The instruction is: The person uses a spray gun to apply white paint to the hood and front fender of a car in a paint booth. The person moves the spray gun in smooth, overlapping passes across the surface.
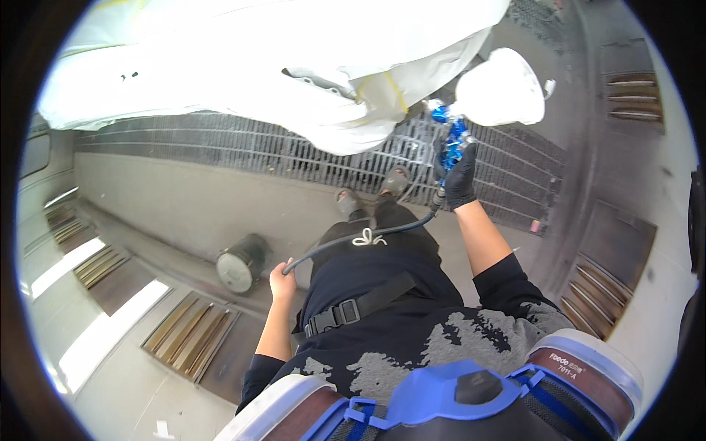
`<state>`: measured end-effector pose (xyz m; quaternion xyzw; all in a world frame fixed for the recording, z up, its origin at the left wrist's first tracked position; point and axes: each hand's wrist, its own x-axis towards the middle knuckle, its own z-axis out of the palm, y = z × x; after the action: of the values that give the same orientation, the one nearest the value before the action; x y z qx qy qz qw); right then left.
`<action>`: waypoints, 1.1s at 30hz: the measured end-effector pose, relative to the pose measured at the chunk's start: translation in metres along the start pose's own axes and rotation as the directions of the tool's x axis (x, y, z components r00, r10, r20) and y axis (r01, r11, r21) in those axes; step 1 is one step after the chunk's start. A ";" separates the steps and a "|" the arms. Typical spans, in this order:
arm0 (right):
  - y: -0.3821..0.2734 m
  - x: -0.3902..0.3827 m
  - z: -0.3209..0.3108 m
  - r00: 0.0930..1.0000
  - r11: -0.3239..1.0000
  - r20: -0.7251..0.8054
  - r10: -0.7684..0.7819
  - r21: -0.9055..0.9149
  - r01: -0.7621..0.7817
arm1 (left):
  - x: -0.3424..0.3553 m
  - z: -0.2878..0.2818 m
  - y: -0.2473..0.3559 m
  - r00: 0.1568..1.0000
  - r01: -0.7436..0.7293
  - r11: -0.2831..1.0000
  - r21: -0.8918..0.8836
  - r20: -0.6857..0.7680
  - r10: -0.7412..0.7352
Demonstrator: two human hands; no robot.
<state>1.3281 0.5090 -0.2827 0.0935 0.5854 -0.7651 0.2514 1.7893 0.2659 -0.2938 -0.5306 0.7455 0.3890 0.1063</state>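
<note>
I see my right hand [460, 178] in a black glove. Its grip is wrapped tight around the handle of a blue spray gun [450, 140]. The gun points up, and a white cup [499, 88] sits on top of it. The gun is held up close to a big thing covered in white sheets [243, 66]. Yellow tape [397, 90] is on the sheets.

A dark hose [368, 235] hangs from the bottom of the gun and runs across my body to my left hand [282, 281]. That hand is bare. Its grip is curled shut on the hose, low by my left hip.

Under my feet is a metal grate floor [220, 151]. A round grey can [241, 263] lies on the floor, near my left hand.
</note>
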 end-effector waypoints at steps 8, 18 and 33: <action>-0.098 -0.034 0.007 0.957 0.974 -0.238 -0.165 -0.192 0.120 | 0.039 0.030 0.021 0.980 -0.146 0.988 -0.053 0.131 0.152; -0.152 0.013 0.061 0.987 0.975 0.158 0.014 -0.219 0.021 | 0.046 0.023 0.029 0.974 -0.125 0.992 -0.030 0.187 0.129; -0.229 0.139 -0.005 0.999 0.991 0.003 0.038 -0.126 -0.038 | 0.017 0.098 0.132 0.996 -0.024 0.999 -0.037 0.085 0.027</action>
<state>1.0951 0.5183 -0.1509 0.0865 0.6300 -0.7218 0.2730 1.6421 0.3397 -0.3076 -0.5057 0.7400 0.4259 0.1235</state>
